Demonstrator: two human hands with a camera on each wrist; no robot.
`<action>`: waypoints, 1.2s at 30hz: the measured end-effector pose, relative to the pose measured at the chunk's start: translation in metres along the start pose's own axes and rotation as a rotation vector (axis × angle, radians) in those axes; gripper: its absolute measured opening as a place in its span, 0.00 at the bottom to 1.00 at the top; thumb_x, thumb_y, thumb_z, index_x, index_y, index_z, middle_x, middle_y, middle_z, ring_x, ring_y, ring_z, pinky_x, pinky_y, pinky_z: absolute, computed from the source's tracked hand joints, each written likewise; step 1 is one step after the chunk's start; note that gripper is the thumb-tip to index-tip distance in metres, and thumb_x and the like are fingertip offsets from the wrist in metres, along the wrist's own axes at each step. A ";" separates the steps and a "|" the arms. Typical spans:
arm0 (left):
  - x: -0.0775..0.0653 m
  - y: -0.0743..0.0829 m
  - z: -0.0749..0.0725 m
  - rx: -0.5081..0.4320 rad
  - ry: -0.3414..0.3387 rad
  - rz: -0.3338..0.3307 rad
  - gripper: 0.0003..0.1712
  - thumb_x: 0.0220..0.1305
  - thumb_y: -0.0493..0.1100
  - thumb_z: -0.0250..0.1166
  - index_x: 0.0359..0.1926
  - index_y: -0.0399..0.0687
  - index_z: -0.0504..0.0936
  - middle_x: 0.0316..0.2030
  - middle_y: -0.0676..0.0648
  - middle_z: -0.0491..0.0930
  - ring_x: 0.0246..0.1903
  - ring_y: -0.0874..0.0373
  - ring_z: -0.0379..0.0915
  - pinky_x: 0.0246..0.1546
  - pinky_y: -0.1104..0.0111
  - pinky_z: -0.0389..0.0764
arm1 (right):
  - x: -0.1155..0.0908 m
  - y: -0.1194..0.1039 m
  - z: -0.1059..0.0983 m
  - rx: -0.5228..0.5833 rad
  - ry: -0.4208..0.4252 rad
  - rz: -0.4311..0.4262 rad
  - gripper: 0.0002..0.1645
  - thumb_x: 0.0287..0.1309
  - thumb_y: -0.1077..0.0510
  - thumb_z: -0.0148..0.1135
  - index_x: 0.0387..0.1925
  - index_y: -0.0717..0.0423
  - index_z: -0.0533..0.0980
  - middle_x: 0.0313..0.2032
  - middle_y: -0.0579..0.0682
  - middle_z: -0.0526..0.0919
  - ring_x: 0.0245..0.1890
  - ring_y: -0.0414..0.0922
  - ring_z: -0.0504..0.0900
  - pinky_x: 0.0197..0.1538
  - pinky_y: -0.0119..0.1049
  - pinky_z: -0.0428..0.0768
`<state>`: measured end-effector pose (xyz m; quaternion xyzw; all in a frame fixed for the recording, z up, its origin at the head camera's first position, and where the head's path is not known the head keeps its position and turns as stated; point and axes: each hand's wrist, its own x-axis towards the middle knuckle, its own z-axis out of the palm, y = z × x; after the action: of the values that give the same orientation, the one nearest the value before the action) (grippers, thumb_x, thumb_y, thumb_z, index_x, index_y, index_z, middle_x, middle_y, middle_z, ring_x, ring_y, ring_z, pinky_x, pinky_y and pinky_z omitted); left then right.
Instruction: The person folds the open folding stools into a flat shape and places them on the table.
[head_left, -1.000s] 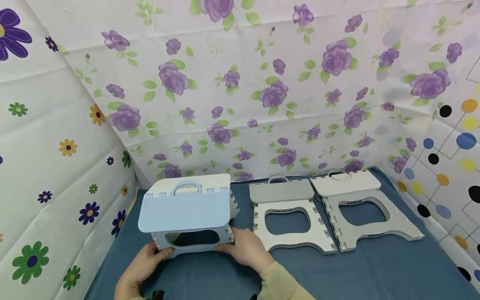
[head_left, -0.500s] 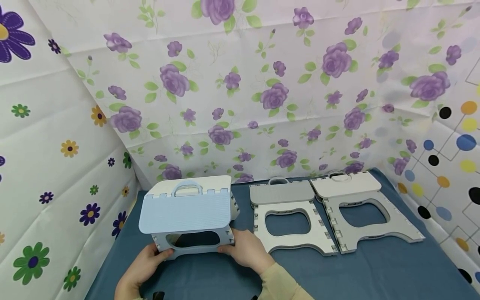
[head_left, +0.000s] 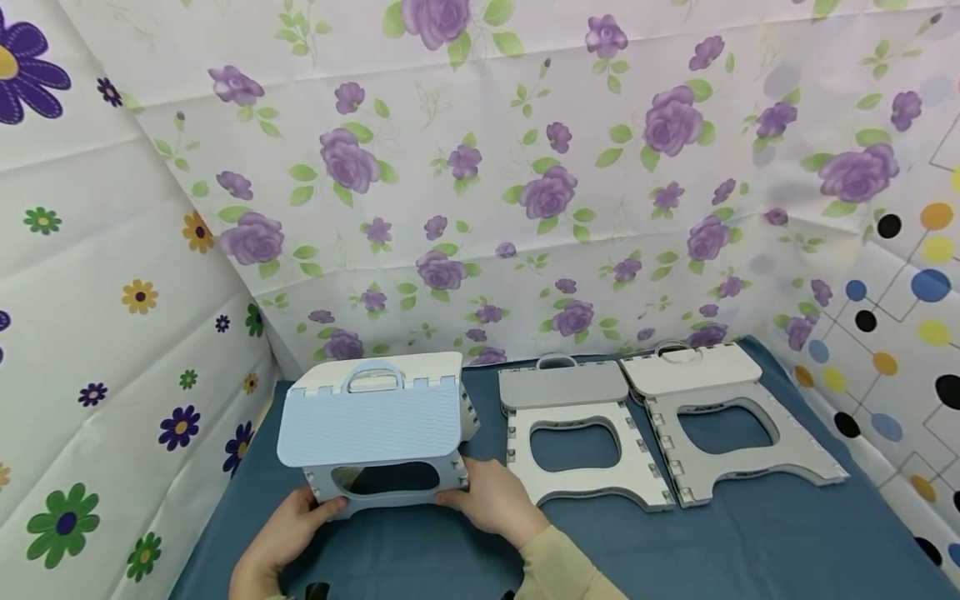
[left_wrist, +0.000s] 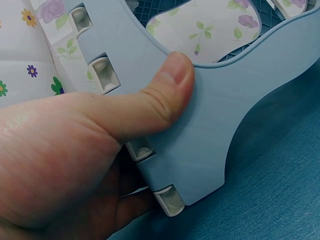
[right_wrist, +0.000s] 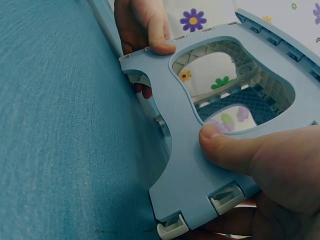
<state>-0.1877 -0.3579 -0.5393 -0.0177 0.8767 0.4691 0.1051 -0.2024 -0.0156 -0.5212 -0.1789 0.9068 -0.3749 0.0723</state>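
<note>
A light-blue and white folding step stool (head_left: 371, 421) stands partly unfolded at the left of the table, its ribbed blue top tilted toward me and a blue carry handle (head_left: 372, 372) along the top seam. My left hand (head_left: 288, 529) grips the lower left edge of its front leg panel, thumb (left_wrist: 172, 85) on the front face and fingers behind the hinged edge. On the lower right edge, my right hand (head_left: 495, 497) holds the same panel, with its thumb (right_wrist: 220, 142) just below the oval opening. Both hands' other fingers are mostly hidden behind the panel.
Two more folding stools lie flat to the right: a white one with a grey top (head_left: 577, 437) and a grey one with a white top (head_left: 720, 421). Blue cloth (head_left: 720, 550) covers the table. Flower-patterned sheets (head_left: 480, 167) stand behind and at the sides.
</note>
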 end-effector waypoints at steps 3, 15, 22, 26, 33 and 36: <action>0.000 -0.001 0.000 -0.002 -0.002 0.000 0.27 0.79 0.48 0.66 0.64 0.28 0.78 0.55 0.39 0.85 0.49 0.52 0.80 0.48 0.60 0.79 | 0.000 0.000 0.000 -0.002 0.004 -0.004 0.25 0.62 0.38 0.77 0.53 0.47 0.84 0.46 0.47 0.91 0.44 0.46 0.89 0.45 0.49 0.85; 0.000 -0.001 0.001 -0.005 0.001 0.004 0.27 0.79 0.47 0.66 0.64 0.27 0.77 0.55 0.38 0.85 0.48 0.52 0.79 0.47 0.61 0.79 | -0.002 0.001 0.000 -0.007 0.009 -0.032 0.25 0.62 0.39 0.77 0.54 0.47 0.85 0.46 0.46 0.91 0.45 0.45 0.90 0.45 0.48 0.86; -0.001 0.000 0.002 -0.008 0.003 0.010 0.26 0.79 0.46 0.66 0.63 0.27 0.77 0.54 0.39 0.85 0.47 0.53 0.78 0.46 0.62 0.78 | -0.001 0.000 0.000 -0.008 0.002 -0.026 0.25 0.62 0.39 0.77 0.54 0.47 0.85 0.46 0.46 0.91 0.45 0.45 0.90 0.45 0.48 0.86; -0.001 0.000 0.002 -0.008 0.002 0.007 0.25 0.79 0.46 0.65 0.62 0.28 0.78 0.53 0.40 0.85 0.47 0.53 0.78 0.47 0.62 0.78 | -0.002 0.000 0.000 -0.006 0.004 -0.026 0.25 0.62 0.40 0.78 0.55 0.47 0.85 0.47 0.46 0.91 0.46 0.45 0.90 0.46 0.49 0.86; 0.000 -0.002 0.004 0.002 0.003 0.005 0.24 0.80 0.46 0.64 0.62 0.28 0.78 0.54 0.39 0.85 0.47 0.54 0.78 0.48 0.61 0.78 | -0.002 0.000 0.000 -0.011 -0.005 -0.021 0.25 0.62 0.39 0.78 0.54 0.47 0.86 0.47 0.46 0.91 0.45 0.45 0.90 0.46 0.48 0.86; 0.002 -0.002 0.003 0.002 0.010 0.000 0.25 0.80 0.46 0.64 0.63 0.27 0.78 0.55 0.38 0.85 0.49 0.53 0.78 0.49 0.59 0.78 | -0.002 -0.001 -0.001 -0.016 -0.007 -0.020 0.25 0.62 0.39 0.77 0.54 0.47 0.86 0.47 0.46 0.91 0.45 0.45 0.90 0.46 0.48 0.86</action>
<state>-0.1883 -0.3560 -0.5431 -0.0199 0.8778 0.4679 0.1008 -0.2010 -0.0147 -0.5201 -0.1898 0.9077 -0.3677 0.0702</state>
